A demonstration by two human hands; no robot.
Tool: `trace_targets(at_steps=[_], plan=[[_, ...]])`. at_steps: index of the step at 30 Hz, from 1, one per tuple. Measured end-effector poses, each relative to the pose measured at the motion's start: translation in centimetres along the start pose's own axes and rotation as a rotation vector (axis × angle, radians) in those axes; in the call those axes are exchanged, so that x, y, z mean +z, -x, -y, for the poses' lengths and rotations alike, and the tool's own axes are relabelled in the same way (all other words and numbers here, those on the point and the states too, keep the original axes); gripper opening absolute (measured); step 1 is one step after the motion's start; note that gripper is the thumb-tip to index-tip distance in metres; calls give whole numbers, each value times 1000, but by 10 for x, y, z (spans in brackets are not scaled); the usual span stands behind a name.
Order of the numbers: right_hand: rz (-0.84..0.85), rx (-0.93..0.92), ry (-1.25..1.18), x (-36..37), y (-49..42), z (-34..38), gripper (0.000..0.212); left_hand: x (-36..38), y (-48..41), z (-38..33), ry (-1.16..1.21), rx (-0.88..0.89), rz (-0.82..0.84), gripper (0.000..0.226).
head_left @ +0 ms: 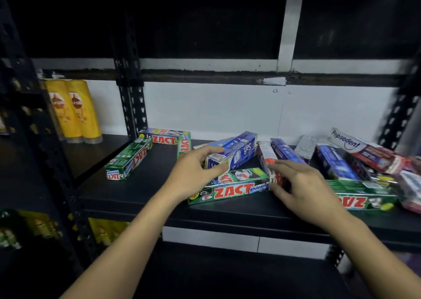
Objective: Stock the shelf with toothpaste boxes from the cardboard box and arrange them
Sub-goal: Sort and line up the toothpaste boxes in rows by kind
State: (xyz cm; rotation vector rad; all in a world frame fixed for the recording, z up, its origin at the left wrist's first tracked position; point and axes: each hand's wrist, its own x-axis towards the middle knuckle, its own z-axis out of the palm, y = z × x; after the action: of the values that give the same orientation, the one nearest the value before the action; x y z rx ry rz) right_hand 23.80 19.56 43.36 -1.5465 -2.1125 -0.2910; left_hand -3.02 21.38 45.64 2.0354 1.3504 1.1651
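Note:
Toothpaste boxes lie scattered on the black shelf (145, 198). My left hand (193, 173) grips the near end of a blue Safi box (239, 154), which rests tilted on a green Zact box (230, 190). My right hand (303, 187) holds the near end of a red and white box (267, 160) beside it. More green Zact boxes lie at the left (128, 160), at the back (165, 136) and at the right front (362, 196). Blue boxes (335, 162) and a Pepsodent box (364, 149) are piled at the right. No cardboard box is in view.
Two yellow shampoo bottles (73, 109) stand on the neighbouring shelf at the left, behind a black perforated upright (129, 103). Another upright (396, 116) bounds the shelf at the right. A white wall backs the shelf. Yellow products sit on the lower left shelf (107, 230).

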Motion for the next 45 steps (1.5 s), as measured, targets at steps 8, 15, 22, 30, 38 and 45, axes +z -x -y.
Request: trace_targets(at_steps=[8, 15, 22, 30, 38, 45], plan=[[1, -75, -134, -12, -27, 28, 49, -24, 15, 7, -98, 86, -123, 51], [48, -195, -199, -16, -70, 78, 45, -89, 23, 69, -417, -25, -484, 42], [248, -279, -169, -3, -123, 135, 47, -120, 29, 127, -458, -304, -454, 60], [498, -274, 33, 40, -156, 180, 61, -121, 28, 137, -412, -298, -452, 51], [508, -363, 75, 28, -155, 180, 50, -121, 31, 134, -318, -338, -514, 44], [543, -388, 17, 11, -147, 184, 56, -123, 33, 133, -310, -261, -530, 47]])
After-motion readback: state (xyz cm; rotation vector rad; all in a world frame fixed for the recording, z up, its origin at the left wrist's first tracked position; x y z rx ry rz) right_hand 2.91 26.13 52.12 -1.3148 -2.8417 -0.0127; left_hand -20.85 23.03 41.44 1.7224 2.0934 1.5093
